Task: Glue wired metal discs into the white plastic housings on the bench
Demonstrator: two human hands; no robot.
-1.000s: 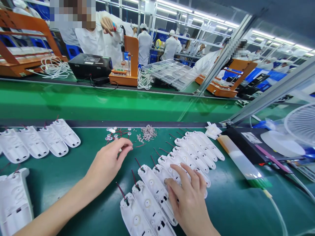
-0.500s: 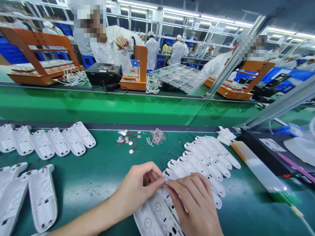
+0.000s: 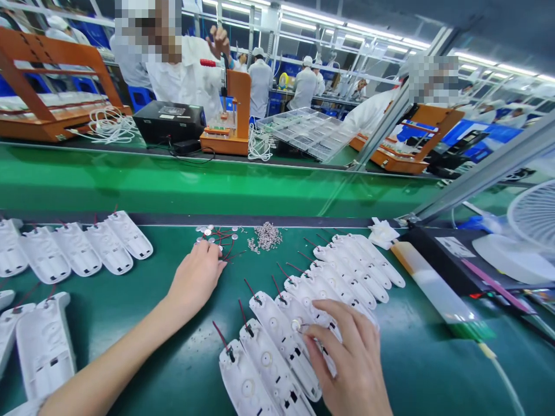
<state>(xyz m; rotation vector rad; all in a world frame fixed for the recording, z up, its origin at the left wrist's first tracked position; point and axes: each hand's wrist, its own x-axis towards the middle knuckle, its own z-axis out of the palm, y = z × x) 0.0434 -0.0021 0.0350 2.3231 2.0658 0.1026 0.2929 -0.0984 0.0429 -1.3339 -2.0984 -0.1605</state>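
Observation:
My left hand [image 3: 197,274] reaches over a loose cluster of small round metal discs with red wires [image 3: 209,229]. Its fingers are bent together at the cluster's near edge, and what lies between the tips is mostly hidden. Over the row of white plastic shells, my right hand [image 3: 347,352] is closed with thumb and forefinger around the thin wire of a small round disc [image 3: 297,325]. That disc sits over the inside of one shell. The nearest white shells [image 3: 266,358] lie hollow side up, each with a dark red wire standing out of its far end.
A heap of small metal parts [image 3: 267,236] lies right of the discs. More white shells [image 3: 117,245] line the left. On the right lie a long translucent-handled tool [image 3: 437,286] and a black box [image 3: 433,248]. Across the green divider [image 3: 260,188], people work beside orange fixtures [image 3: 238,115].
My left hand has left my right hand and moved up and left to the discs. My right hand now holds a disc over a shell. The whole view has shifted slightly.

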